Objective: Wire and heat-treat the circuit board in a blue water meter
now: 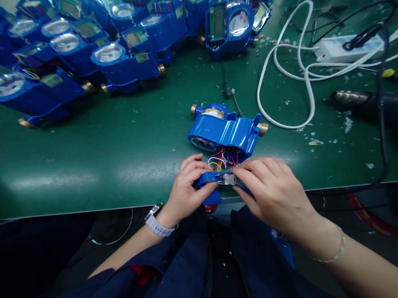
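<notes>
A blue water meter with brass end fittings lies on the green bench in front of me. Thin red, yellow and white wires come out of its near side and run down to a small blue plastic part at the bench edge. My left hand pinches this part's left end between thumb and fingers. At its other end, my right hand has thumb and fingertips closed on it, close to the wires. Between the hands shows a shiny silver piece; its kind is unclear.
Several blue meters crowd the back left, and more meters stand further right. A screwdriver lies behind my meter. On the right are a looped white cable, a power strip, and a heat gun with a black cord.
</notes>
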{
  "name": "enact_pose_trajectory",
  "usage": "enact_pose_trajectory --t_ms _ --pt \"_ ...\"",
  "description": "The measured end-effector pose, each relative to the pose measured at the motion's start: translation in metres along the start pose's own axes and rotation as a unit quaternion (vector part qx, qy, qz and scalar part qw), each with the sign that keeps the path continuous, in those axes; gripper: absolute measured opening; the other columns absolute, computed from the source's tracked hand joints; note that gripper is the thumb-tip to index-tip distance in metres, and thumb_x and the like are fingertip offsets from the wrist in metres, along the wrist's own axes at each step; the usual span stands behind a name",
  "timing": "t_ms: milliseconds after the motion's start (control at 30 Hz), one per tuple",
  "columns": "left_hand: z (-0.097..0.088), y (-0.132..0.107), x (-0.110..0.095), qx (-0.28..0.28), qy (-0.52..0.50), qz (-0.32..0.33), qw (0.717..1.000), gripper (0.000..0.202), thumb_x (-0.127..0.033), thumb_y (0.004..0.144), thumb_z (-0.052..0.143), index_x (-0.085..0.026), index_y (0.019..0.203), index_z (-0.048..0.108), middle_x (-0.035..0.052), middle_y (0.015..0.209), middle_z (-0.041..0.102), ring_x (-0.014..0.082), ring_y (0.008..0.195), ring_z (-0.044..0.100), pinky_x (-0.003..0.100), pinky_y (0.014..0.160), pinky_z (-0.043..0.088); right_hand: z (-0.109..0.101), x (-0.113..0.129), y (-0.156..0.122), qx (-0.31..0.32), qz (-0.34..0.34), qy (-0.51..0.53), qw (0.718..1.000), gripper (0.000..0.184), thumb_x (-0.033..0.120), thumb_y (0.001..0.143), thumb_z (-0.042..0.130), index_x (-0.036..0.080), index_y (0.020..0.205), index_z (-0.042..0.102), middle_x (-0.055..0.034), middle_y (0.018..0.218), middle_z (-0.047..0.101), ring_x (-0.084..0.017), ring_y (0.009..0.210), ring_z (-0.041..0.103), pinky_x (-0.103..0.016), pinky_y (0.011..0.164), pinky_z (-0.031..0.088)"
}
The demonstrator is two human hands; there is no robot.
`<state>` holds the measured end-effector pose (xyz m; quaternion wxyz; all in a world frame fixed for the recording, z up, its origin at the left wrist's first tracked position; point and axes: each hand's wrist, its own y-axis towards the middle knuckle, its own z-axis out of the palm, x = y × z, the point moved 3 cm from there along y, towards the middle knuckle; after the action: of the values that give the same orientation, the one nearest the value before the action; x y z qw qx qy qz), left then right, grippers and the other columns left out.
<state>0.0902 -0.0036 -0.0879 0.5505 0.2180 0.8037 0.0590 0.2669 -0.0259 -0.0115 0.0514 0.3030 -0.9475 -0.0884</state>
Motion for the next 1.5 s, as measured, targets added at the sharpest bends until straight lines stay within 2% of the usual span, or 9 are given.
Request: enact_pose_trajectory --t_ms 167,267,400,667,833,967,1267,1500 --pt "0.000 0.000 0.000 0.003 0.008 0.002 1.000 0.014 -0.024 0.079 0.071 -0.018 0.091 0.067 0.0075 0.097 0.068 0.0282 0.120 0.052 0.054 0.101 0.042 0.006 0.005 0.003 -0.019 -0.020 -0.049 0.998 0.019 0.014 0.089 0.057 0.011 0.106 0.065 -0.0103 0.095 0.063 -0.027 0.089 0.052 -0.039 0.083 0.037" --pt "-0.001 0.001 0.000 0.006 0.004 0.001 1.000 0.014 -0.025 0.080 0.071 -0.018 0.091 0.068 0.0074 0.095 0.068 0.0283 0.119 0.052 0.054 0.101 0.043 0.008 0.005 0.003 -0.017 -0.027 -0.065 0.997 0.018 0.015 0.090 0.057 0.012 0.106 0.065 -0.0101 0.094 0.064 -0.027 0.087 0.052 -0.038 0.078 0.036" --pt "-0.002 0.002 0.001 0.009 -0.007 0.002 1.000 0.014 -0.026 0.080 0.071 -0.019 0.092 0.068 0.0074 0.095 0.069 0.0284 0.119 0.053 0.054 0.100 0.042 0.009 0.003 0.003 -0.012 -0.035 -0.062 0.997 0.016 0.015 0.089 0.060 0.012 0.104 0.066 -0.0096 0.091 0.064 -0.025 0.080 0.052 -0.037 0.069 0.033" --pt "-0.001 0.001 0.003 0.013 -0.016 -0.001 1.000 0.014 -0.023 0.080 0.071 -0.018 0.093 0.067 0.0075 0.096 0.069 0.0279 0.121 0.052 0.054 0.102 0.042 0.005 0.004 0.007 0.016 -0.037 -0.050 0.998 0.016 0.014 0.085 0.067 0.013 0.101 0.068 -0.0062 0.081 0.063 -0.023 0.073 0.053 -0.034 0.063 0.033" --pt "-0.001 0.001 0.003 0.010 -0.018 0.002 1.000 0.014 -0.025 0.081 0.070 -0.018 0.092 0.067 0.0075 0.096 0.069 0.0283 0.121 0.052 0.056 0.101 0.042 0.008 -0.001 0.003 0.019 -0.009 0.013 1.000 0.011 0.022 0.089 0.067 0.014 0.097 0.068 -0.0057 0.084 0.066 -0.020 0.075 0.057 -0.030 0.064 0.038" --pt "-0.002 0.001 0.003 0.008 -0.020 0.003 1.000 0.014 -0.026 0.080 0.071 -0.019 0.091 0.068 0.0079 0.097 0.069 0.0283 0.120 0.053 0.055 0.100 0.043 0.007 -0.009 0.000 -0.013 0.026 0.049 0.998 0.013 0.024 0.094 0.060 0.014 0.099 0.068 -0.0051 0.087 0.066 -0.019 0.076 0.059 -0.029 0.065 0.041" --pt "-0.001 0.000 0.002 0.010 -0.025 -0.003 1.000 0.013 -0.025 0.080 0.071 -0.019 0.091 0.068 0.0072 0.096 0.070 0.0279 0.121 0.052 0.054 0.102 0.042 0.001 0.000 0.007 -0.007 -0.029 -0.036 0.999 0.017 0.019 0.091 0.058 0.011 0.103 0.066 -0.0103 0.096 0.065 -0.028 0.088 0.055 -0.040 0.082 0.038" --pt "-0.002 0.001 0.002 0.009 -0.028 -0.009 1.000 0.013 -0.024 0.080 0.071 -0.018 0.091 0.068 0.0074 0.097 0.070 0.0279 0.121 0.052 0.052 0.102 0.041 0.002 0.000 0.005 0.009 -0.035 -0.065 0.997 0.014 0.015 0.089 0.062 0.013 0.102 0.067 -0.0079 0.088 0.064 -0.025 0.079 0.053 -0.037 0.069 0.033"
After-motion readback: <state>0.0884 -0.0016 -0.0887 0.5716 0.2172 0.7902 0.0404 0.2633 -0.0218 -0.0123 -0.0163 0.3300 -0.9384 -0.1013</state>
